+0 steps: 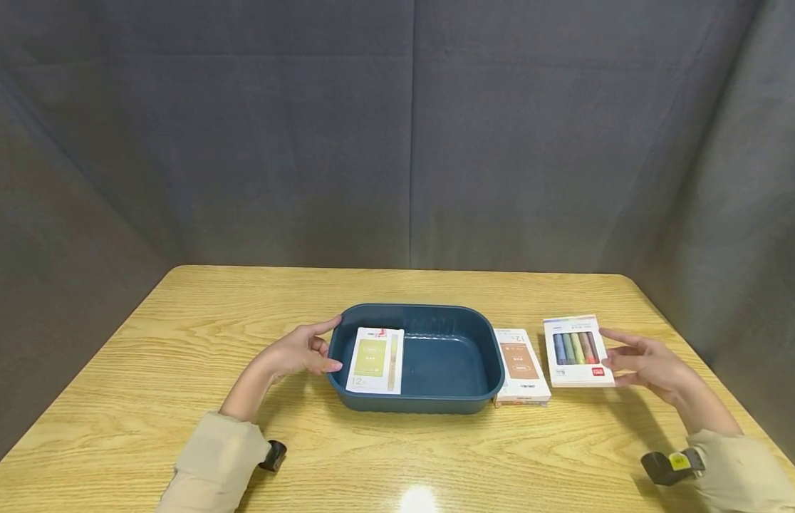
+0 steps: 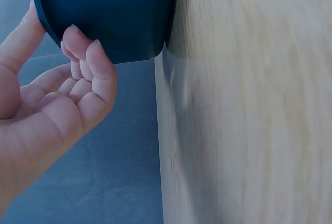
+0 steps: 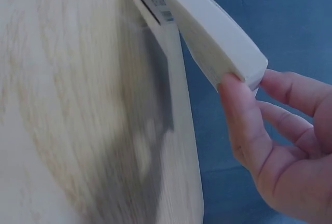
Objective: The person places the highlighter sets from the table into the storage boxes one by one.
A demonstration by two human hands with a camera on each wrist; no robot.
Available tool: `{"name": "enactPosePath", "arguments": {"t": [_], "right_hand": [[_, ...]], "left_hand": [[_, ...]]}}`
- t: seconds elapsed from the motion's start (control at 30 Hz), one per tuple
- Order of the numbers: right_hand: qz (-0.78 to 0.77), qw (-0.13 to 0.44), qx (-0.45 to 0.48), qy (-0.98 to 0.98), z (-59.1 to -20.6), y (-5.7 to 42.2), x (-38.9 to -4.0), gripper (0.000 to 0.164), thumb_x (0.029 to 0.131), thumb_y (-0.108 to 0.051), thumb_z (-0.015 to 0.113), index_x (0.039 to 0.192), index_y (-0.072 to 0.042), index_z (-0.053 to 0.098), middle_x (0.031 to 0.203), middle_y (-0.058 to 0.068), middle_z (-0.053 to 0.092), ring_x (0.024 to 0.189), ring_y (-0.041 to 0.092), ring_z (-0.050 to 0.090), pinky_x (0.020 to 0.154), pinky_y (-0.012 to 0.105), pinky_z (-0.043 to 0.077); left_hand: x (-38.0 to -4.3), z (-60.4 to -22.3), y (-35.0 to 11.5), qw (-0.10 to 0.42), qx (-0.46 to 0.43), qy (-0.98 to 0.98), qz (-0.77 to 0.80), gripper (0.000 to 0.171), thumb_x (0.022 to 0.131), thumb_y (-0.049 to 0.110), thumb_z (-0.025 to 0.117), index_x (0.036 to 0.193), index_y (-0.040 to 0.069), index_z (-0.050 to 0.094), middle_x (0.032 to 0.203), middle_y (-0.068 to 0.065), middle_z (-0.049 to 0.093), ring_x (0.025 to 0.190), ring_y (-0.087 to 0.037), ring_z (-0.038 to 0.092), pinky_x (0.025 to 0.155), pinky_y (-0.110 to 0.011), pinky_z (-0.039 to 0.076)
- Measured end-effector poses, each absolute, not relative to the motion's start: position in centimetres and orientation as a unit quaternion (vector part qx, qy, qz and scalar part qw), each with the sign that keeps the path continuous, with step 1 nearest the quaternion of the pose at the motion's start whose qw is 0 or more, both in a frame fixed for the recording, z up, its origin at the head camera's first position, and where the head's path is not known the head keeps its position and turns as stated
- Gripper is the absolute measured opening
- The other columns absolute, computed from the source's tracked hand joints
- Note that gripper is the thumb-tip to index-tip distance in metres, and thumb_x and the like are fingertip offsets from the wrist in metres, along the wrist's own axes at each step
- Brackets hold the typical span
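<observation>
A dark blue plastic basin (image 1: 445, 360) stands mid-table. My left hand (image 1: 305, 351) holds its left end, thumb and index finger at the rim; in the left wrist view, curled fingers (image 2: 93, 71) lie against the outer wall. A white box with a yellow-green panel (image 1: 370, 362) lies inside the basin, toward the left. My right hand (image 1: 650, 365) pinches the right edge of a white windowed box of coloured sticks (image 1: 578, 349). The right wrist view has this box (image 3: 220, 32) tilted above the table, held between thumb and fingers.
Against the basin's right side lies a white box with a brown panel (image 1: 519, 362), between the basin and the held box. The wooden table (image 1: 199, 335) ends at a grey cloth backdrop (image 1: 295, 157), which also rises on both sides.
</observation>
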State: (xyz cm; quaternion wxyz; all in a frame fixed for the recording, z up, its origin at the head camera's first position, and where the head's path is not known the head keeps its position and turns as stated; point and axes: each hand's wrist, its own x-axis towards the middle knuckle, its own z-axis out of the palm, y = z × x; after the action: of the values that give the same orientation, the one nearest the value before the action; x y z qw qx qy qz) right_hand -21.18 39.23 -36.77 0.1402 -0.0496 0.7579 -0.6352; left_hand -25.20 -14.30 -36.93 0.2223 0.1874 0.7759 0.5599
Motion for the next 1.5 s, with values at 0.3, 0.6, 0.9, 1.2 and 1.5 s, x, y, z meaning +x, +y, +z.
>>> {"name": "enactPosePath", "arguments": {"t": [0.3, 0.6, 0.9, 1.2, 1.5], "right_hand": [[-0.697, 0.132, -0.082, 0.7, -36.4, 39.1, -21.3, 0.05, 0.083, 0.01, 0.054, 0.101, -0.036, 0.061, 0.09, 0.004, 0.059, 0.077, 0.014, 0.059, 0.061, 0.029, 0.05], [-0.734, 0.119, -0.066, 0.665, -36.3, 38.9, -21.1, 0.047, 0.083, 0.01, 0.054, 0.1, -0.033, 0.063, 0.09, 0.003, 0.061, 0.077, 0.017, 0.061, 0.062, 0.029, 0.051], [-0.745, 0.11, -0.042, 0.657, -36.1, 38.4, -21.0, 0.046, 0.086, 0.009, 0.049, 0.099, -0.033, 0.062, 0.092, 0.001, 0.061, 0.076, 0.018, 0.061, 0.063, 0.029, 0.051], [-0.76, 0.094, -0.057, 0.641, -36.1, 37.9, -20.8, 0.048, 0.086, 0.012, 0.048, 0.101, -0.031, 0.063, 0.093, 0.002, 0.06, 0.076, 0.019, 0.061, 0.061, 0.03, 0.051], [-0.774, 0.098, -0.084, 0.619, -36.3, 37.1, -20.8, 0.047, 0.085, 0.013, 0.048, 0.105, -0.027, 0.064, 0.093, 0.006, 0.06, 0.077, 0.019, 0.061, 0.062, 0.029, 0.051]], "left_hand": [[-25.2, -37.0, -14.4, 0.222, 0.186, 0.778, 0.557, 0.087, 0.076, 0.001, 0.069, 0.142, -0.002, 0.012, 0.064, -0.005, 0.042, 0.054, -0.014, 0.044, 0.056, -0.028, 0.041], [-25.2, -36.9, -14.4, 0.225, 0.189, 0.773, 0.562, 0.088, 0.075, 0.001, 0.069, 0.141, -0.002, 0.011, 0.064, -0.005, 0.042, 0.053, -0.013, 0.043, 0.055, -0.027, 0.04], [-25.2, -37.0, -14.3, 0.226, 0.186, 0.77, 0.567, 0.088, 0.075, 0.001, 0.07, 0.141, -0.003, 0.012, 0.065, -0.005, 0.042, 0.054, -0.013, 0.044, 0.055, -0.027, 0.04], [-25.3, -36.9, -14.2, 0.226, 0.188, 0.769, 0.568, 0.088, 0.075, 0.0, 0.07, 0.141, -0.004, 0.012, 0.065, -0.006, 0.042, 0.053, -0.013, 0.043, 0.054, -0.026, 0.039], [-25.2, -36.9, -14.2, 0.228, 0.187, 0.769, 0.568, 0.087, 0.076, -0.001, 0.068, 0.141, -0.003, 0.012, 0.064, -0.005, 0.042, 0.053, -0.013, 0.042, 0.054, -0.026, 0.039]]}}
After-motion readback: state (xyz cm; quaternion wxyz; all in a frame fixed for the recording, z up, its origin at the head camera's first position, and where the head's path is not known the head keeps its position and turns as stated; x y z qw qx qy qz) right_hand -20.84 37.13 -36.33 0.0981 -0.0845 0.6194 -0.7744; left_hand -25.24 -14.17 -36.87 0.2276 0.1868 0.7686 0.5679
